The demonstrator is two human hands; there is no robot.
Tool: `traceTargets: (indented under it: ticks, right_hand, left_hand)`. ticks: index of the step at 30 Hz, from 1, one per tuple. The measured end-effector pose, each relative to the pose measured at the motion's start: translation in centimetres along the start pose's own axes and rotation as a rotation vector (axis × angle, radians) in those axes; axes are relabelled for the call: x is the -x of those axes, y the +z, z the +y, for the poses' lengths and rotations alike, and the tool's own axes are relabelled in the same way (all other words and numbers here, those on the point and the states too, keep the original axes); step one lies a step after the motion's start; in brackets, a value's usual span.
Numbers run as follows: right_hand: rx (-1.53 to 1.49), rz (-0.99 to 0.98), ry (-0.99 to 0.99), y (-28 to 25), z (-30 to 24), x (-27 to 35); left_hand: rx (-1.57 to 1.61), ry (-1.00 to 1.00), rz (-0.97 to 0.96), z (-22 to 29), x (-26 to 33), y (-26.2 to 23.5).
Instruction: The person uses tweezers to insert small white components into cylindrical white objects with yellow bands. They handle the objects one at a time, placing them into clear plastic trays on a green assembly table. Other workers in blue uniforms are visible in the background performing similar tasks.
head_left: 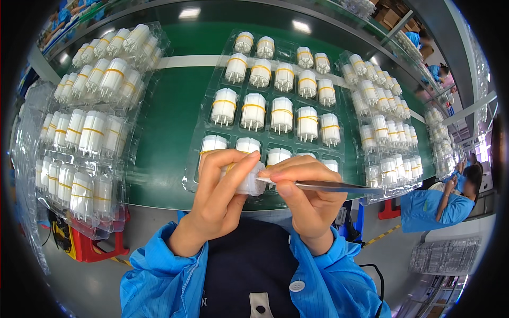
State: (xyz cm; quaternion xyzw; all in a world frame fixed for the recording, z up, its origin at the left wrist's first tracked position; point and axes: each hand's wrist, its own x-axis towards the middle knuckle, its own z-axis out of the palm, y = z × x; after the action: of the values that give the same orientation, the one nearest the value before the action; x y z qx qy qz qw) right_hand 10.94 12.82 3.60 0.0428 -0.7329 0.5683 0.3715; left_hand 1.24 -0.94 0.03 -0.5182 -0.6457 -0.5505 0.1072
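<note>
Pinching metal tweezers (339,186), the right hand's (310,196) fingers bring the tip to the end of a white cylinder (250,183) gripped by the left hand (216,197), at the near edge of a tray (192,170) on the green table (164,132). Apparently end work is under way; next probably calls for a steady tip.

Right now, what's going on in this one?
A person's left hand holds a white piece above the near part of a clear tray. The right hand holds metal tweezers, tip at the piece's end. Similar yellow-banded white pieces stand in rows on the green table.
</note>
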Motion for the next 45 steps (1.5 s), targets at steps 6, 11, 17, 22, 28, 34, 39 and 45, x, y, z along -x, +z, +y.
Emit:
traceTargets:
  ticks: [6,11,17,22,28,34,39,45]
  right_hand:
    - [0.221,-0.127,-0.078,0.0,-1.1,-1.1]
    - [-0.244,0.035,0.16,-0.8,-0.3,-0.5]
    - [0.019,-0.056,-0.011,-1.2,-0.6,-0.8]
    - [0.059,-0.049,-0.028,-1.0,-1.0,-1.0]
    - [0.056,-0.06,-0.065,-0.6,-0.9,-1.1]
    - [0.037,-0.052,-0.074,-0.4,-0.5,-1.1]
    - [0.034,-0.019,-0.064,-0.2,-0.4,-0.9]
    - [0.131,-0.04,-0.085,0.0,-0.8,-0.9]
  left_hand:
    - [-0.004,0.006,-0.023,-0.2,0.2,-0.1]
    - [0.224,-0.083,-0.074,0.1,0.3,-0.4]
    - [0.47,-0.21,-0.112,0.3,0.3,-0.7]
    - [0.51,-0.206,-0.132,0.3,0.0,-0.7]
    - [0.438,-0.201,-0.104,0.2,0.3,-0.7]
    - [0.403,-0.199,-0.073,0.3,0.3,-0.4]
    - [0.383,-0.161,-0.07,0.2,0.2,-0.3]
    - [0.279,-0.072,-0.074,0.1,0.2,-0.5]
